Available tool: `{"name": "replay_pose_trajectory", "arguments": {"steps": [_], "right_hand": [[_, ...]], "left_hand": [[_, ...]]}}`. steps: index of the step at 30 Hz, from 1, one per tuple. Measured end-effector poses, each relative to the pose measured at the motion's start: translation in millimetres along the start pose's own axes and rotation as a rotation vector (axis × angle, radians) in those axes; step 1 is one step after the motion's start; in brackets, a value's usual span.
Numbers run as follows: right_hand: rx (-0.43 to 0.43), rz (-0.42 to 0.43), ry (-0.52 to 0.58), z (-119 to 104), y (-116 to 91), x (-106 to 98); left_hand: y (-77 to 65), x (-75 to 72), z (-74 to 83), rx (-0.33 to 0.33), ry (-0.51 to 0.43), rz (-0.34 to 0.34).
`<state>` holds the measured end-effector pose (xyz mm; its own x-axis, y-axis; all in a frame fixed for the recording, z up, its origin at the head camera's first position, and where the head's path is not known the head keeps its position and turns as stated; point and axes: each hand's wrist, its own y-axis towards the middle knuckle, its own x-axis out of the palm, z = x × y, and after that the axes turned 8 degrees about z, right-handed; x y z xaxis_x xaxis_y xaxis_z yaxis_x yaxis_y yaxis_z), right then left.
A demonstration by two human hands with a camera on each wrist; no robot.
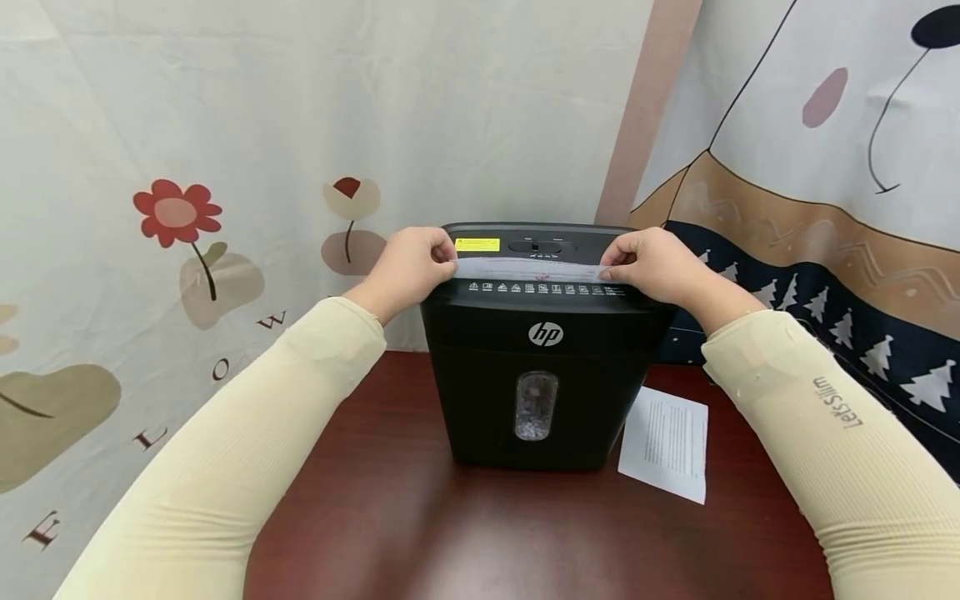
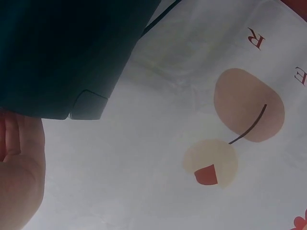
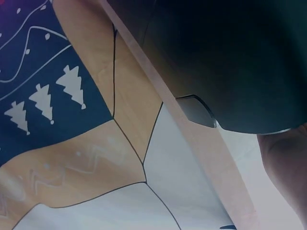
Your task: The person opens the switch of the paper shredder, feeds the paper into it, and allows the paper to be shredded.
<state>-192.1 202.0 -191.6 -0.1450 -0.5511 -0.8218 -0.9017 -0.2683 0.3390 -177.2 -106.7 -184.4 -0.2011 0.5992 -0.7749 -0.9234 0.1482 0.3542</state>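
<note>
A black HP paper shredder (image 1: pixel 480 383) stands upright on the table, with shreds showing in its small front window (image 1: pixel 536 407). At its top slot is a white sheet of paper (image 1: pixel 510 267), of which a narrow strip shows. My left hand (image 1: pixel 408 267) pinches the left end of this strip between thumb and fingers. The right end is pinched by my right hand (image 1: pixel 656 265). In the left wrist view, the left hand (image 2: pixel 21 167) appears at the edge beside the shredder's dark side. The right wrist view shows part of the right hand (image 3: pixel 285 167) below the shredder's edge.
A printed sheet (image 1: pixel 666 442) lies on the reddish-brown table (image 1: pixel 360 517), right of the shredder. Behind stands a pale curtain (image 1: pixel 487 108) with flower prints. A patterned cloth with white trees (image 1: pixel 840 325) hangs at the right.
</note>
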Motion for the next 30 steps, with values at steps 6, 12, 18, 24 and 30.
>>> {"name": "replay_pose_trajectory", "arguments": {"steps": [6, 12, 18, 24, 30], "right_hand": [[-0.044, -0.014, -0.029, -2, -2, -1], [-0.028, -0.017, -0.033, -4, -4, 0], [0.001, -0.002, -0.016, -2, -6, 0], [0.013, 0.036, 0.008, 0, -10, 0], [0.03, 0.1, 0.03, 4, -17, -2]], "left_hand": [[-1.0, 0.8, 1.9, -0.006, 0.01, -0.006], [-2.7, -0.3, 3.1, -0.014, 0.003, -0.01], [-5.3, 0.3, 3.1, -0.021, 0.009, -0.012], [-8.2, 1.4, 2.8, -0.024, 0.001, -0.004], [-10.6, 2.8, -5.0, -0.001, -0.012, 0.034]]}}
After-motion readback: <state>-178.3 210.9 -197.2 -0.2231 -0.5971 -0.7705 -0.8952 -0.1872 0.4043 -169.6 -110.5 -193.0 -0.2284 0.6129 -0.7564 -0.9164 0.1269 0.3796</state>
